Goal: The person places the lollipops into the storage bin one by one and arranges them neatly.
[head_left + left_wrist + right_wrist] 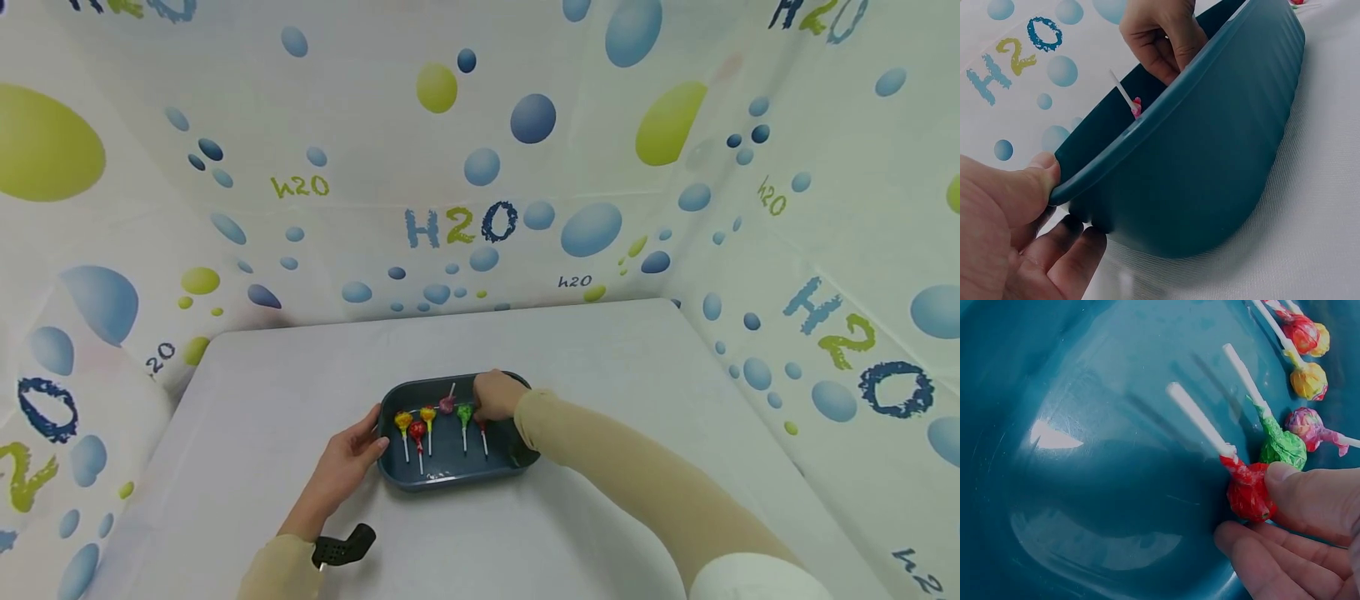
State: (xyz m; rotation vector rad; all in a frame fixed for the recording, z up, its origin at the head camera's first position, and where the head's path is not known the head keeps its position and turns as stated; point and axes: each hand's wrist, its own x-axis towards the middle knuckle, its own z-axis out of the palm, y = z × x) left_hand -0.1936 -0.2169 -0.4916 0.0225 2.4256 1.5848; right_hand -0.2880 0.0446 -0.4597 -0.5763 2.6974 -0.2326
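Observation:
A dark teal tray (480, 478) with raised walls stands on the table, with several wrapped lollipops lying in it. My left hand (347, 457) grips its left end, thumb on the rim and fingers under it on the outside. Inside the right part, my right hand (497, 395) pinches the head of a red lollipop (1252, 495) between thumb and fingers; its white stick points toward me. Beside it lie a green lollipop (1285, 450) and a pink-purple lollipop (1304, 428). Farther left are two yellow lollipops (403, 420) and another red lollipop (417, 432).
A white cloth (262, 417) covers the table. Printed sheets (360, 250) with bubbles and lettering rise at the back and sides. A small red item (1298, 2) shows beyond the tray in the left wrist view, too cut off to identify.

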